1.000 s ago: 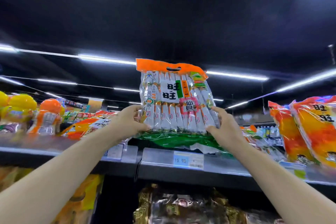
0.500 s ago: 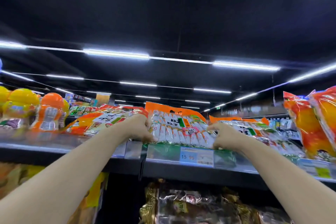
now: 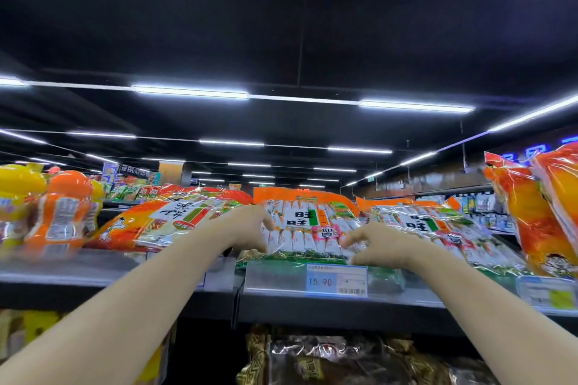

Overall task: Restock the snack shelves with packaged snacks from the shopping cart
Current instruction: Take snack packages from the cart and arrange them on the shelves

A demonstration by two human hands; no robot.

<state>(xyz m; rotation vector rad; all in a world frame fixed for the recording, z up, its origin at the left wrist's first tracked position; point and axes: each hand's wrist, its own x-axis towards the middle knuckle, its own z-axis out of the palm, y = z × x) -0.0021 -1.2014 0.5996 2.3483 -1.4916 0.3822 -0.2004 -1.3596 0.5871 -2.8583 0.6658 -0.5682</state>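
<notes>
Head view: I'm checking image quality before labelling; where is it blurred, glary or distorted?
Head view: the orange and yellow plastic bottles at left are motion-smeared; glare streaks the clear-wrapped orange rice-cracker bag under both hands; ceiling light strips blow out white and bow from wide-angle distortion.

Snack pack (image 3: 308,230): lies flat on the top shelf (image 3: 93,272), its near end at the shelf's front edge.
Left hand (image 3: 247,230): on the pack's left side.
Right hand (image 3: 373,245): on the pack's right side.
Price tag (image 3: 336,280): on the shelf's front edge, below the pack.
Neighbouring packs: one (image 3: 162,222) left, one (image 3: 438,228) right.
Bottles (image 3: 59,212): far left end of the shelf.
Upright bags (image 3: 538,212): far right end.
Lower shelf bags (image 3: 344,359): beneath.
</notes>
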